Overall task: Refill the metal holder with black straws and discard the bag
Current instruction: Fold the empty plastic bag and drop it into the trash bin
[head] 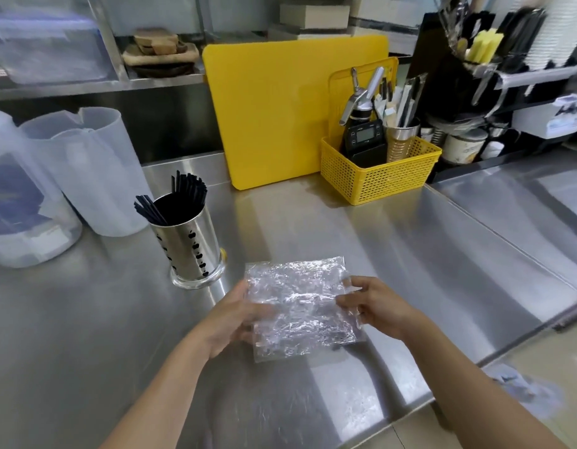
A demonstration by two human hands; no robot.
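A crumpled clear plastic bag (pixel 296 303) is held flat above the steel counter, with no straws visible inside. My left hand (pixel 235 319) grips its left edge and my right hand (pixel 374 309) pinches its right edge. The metal holder (pixel 189 247), a shiny cylinder with black apple cut-outs, stands upright to the left of the bag, apart from my hands. Black straws (pixel 180 199) stick out of its top, leaning against the left and back rim.
Translucent plastic pitchers (pixel 92 170) stand at the left. A yellow cutting board (pixel 280 115) leans at the back, with a yellow basket (pixel 381 176) of tools beside it. The counter edge (pixel 442 400) runs along the lower right; a blue cloth (pixel 520 387) lies below it.
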